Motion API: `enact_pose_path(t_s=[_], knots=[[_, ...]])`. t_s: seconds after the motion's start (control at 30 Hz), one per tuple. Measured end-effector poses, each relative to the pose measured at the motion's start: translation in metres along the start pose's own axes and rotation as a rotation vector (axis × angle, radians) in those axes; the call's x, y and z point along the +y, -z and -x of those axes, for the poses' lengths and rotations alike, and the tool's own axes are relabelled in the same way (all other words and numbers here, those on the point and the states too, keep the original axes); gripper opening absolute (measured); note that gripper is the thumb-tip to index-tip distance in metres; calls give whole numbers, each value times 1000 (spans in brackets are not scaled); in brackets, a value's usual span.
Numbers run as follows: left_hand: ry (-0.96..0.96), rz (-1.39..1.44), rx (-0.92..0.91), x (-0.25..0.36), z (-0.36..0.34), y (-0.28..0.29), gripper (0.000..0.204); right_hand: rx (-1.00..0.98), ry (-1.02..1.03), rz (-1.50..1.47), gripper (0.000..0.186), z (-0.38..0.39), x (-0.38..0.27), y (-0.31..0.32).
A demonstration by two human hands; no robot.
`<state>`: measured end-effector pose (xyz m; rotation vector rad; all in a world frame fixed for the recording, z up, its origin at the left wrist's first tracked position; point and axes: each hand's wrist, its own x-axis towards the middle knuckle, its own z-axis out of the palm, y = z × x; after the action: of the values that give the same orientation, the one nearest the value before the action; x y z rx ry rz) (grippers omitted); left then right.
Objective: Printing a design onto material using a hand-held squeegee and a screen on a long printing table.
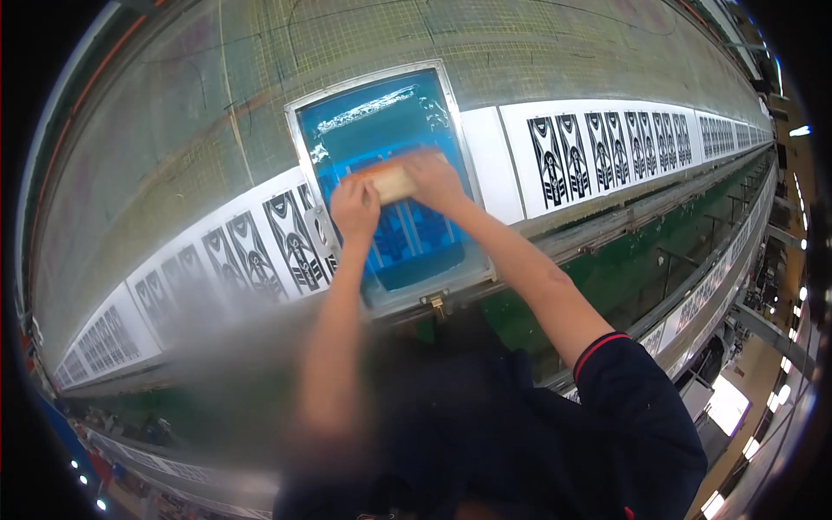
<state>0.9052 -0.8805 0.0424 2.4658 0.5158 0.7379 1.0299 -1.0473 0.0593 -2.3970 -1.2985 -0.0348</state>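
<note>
My left hand and my right hand grip opposite ends of a squeegee with a pale wooden handle and orange edge. It lies crosswise over the middle of a screen-printing frame, whose mesh is blue with a wet, glossy band near the top and a pattern showing below. A metal bracket sits on the frame's left side, and a brass-coloured fitting is at its near edge.
White printed sheets with black designs run along the long worktable to both sides of the frame. A metal rail follows the near edge, above a green surface. The lower-left view is blurred by a haze.
</note>
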Motion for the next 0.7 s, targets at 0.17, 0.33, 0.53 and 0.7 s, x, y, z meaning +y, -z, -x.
enact_pose_path(t_s=[0.17, 0.33, 0.53, 0.7], knots=[[-35, 51, -175, 35, 122, 47, 7, -120, -42, 23, 55, 128, -59, 24], [-104, 114, -251, 64, 178, 84, 6, -205, -39, 0, 46, 200, -87, 44], [-164, 78, -311, 26, 74, 75, 17, -500, 162, 26, 29, 76, -39, 43], [-116, 24, -93, -17, -107, 18, 21, -254, 231, 109, 27, -115, 39, 24]])
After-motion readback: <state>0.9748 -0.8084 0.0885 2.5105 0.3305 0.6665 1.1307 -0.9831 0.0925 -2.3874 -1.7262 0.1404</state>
